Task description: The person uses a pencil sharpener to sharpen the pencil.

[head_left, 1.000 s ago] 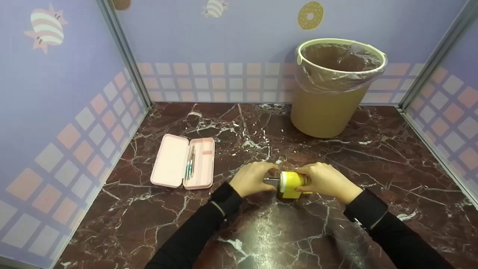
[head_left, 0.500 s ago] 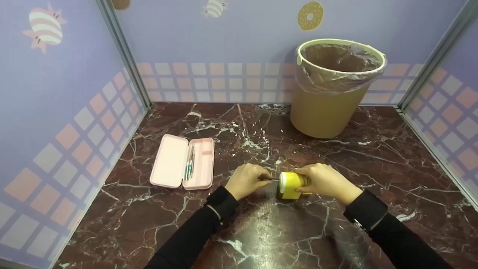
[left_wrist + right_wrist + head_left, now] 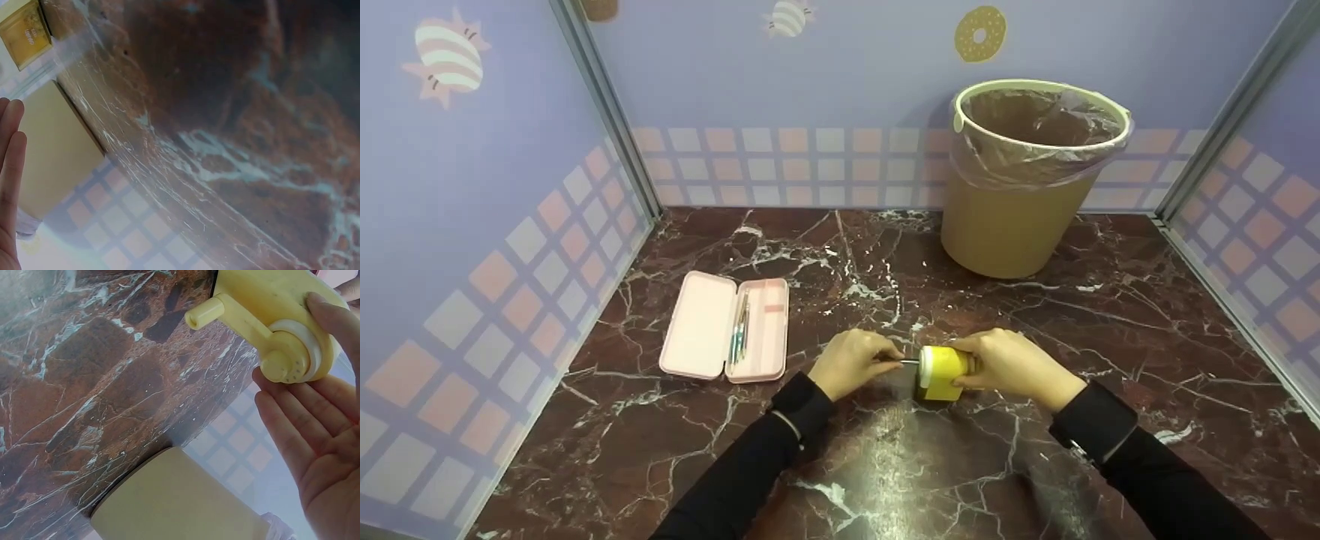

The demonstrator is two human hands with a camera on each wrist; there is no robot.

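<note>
A yellow hand-crank pencil sharpener [image 3: 945,369] with a white front rim stands on the marbled tabletop. My right hand [image 3: 1012,366] grips its body from the right. In the right wrist view the thumb lies on the yellow casing, and the fingers are beside the crank handle [image 3: 242,320]. My left hand [image 3: 855,364] pinches a thin dark pencil [image 3: 911,361] that lies level against the sharpener's front; its far end is hidden. Fingers of the left hand [image 3: 11,174] show at the left wrist view's edge, with the sharpener's amber lettered drawer [image 3: 25,34] above them.
An open pink pencil case [image 3: 771,337] lies to the left with several slim pencils or brushes [image 3: 740,334] inside. A lined waste bin [image 3: 1012,217] stands at the back right. Patterned walls [image 3: 810,90] enclose the back and sides of the tabletop [image 3: 697,450].
The left hand has shifted slightly left and its fingers have drawn together on the pencil at the sharpener's front. The right hand keeps its grip; the sharpener stays in place.
</note>
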